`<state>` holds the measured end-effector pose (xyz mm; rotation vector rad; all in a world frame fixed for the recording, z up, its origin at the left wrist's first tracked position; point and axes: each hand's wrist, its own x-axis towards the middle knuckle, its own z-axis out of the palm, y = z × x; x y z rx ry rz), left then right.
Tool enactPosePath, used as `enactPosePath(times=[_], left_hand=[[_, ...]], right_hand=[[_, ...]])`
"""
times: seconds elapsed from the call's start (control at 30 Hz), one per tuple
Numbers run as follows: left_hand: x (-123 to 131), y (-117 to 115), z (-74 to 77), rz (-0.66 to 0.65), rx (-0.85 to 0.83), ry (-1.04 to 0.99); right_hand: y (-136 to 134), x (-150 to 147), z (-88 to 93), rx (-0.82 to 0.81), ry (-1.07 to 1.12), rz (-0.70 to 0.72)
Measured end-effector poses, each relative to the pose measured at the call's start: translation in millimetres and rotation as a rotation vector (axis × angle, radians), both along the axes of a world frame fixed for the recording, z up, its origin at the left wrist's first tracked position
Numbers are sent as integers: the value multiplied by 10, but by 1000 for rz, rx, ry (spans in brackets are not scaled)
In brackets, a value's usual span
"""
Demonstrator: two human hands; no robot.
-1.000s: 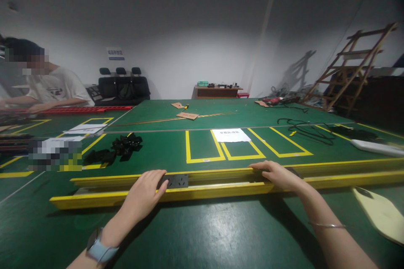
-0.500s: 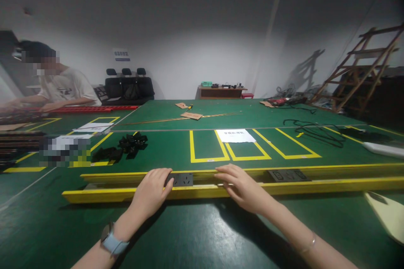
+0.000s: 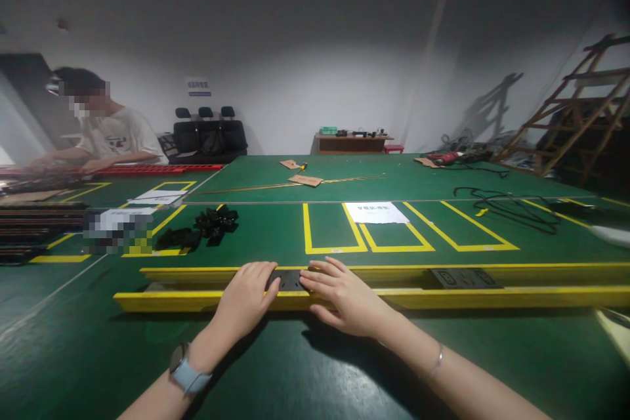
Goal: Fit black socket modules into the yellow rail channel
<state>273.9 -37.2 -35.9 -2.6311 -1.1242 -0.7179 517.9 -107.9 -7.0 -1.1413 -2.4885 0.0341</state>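
- Our left hand (image 3: 246,295) bends over the yellow rail (image 3: 167,302), with the thumb and fingers at the left end of a black block (image 3: 290,281). We cannot tell if it grips the block or only rests there.
- Our right hand (image 3: 344,298) is loose, with its fingers spread and the tips at the block's right end. It is not clenched around anything.
- The block sits between our hands, down in the rail's long slot. We think a hand at each end helps keep it straight.
- The rail lies flat across the green table (image 3: 113,354) in front of us, perhaps so both hands can get at the slot from above.
- The slot is like a long tray. It also has a second black block (image 3: 465,278) in it, well to the right of our right hand.
- Yellow tape (image 3: 335,250) makes box shapes on the table, maybe to show where things belong. A white paper (image 3: 377,212) lies over part of them.
- A heap of black pieces (image 3: 216,224) lies loose, farther back on the left.
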Motion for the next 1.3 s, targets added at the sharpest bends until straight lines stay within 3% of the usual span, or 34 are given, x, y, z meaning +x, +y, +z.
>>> enactPosePath(times=[0.37, 0.7, 1.3], left_hand=[[3, -6, 20, 4, -9, -9], [2, 6, -10, -8, 20, -27], [-10, -4, 33, -11, -33, -22]], right_hand=[[16, -7, -6, 46, 1, -24], [27, -96, 13, -106, -25, 72], [-26, 51, 44, -78, 26, 16]])
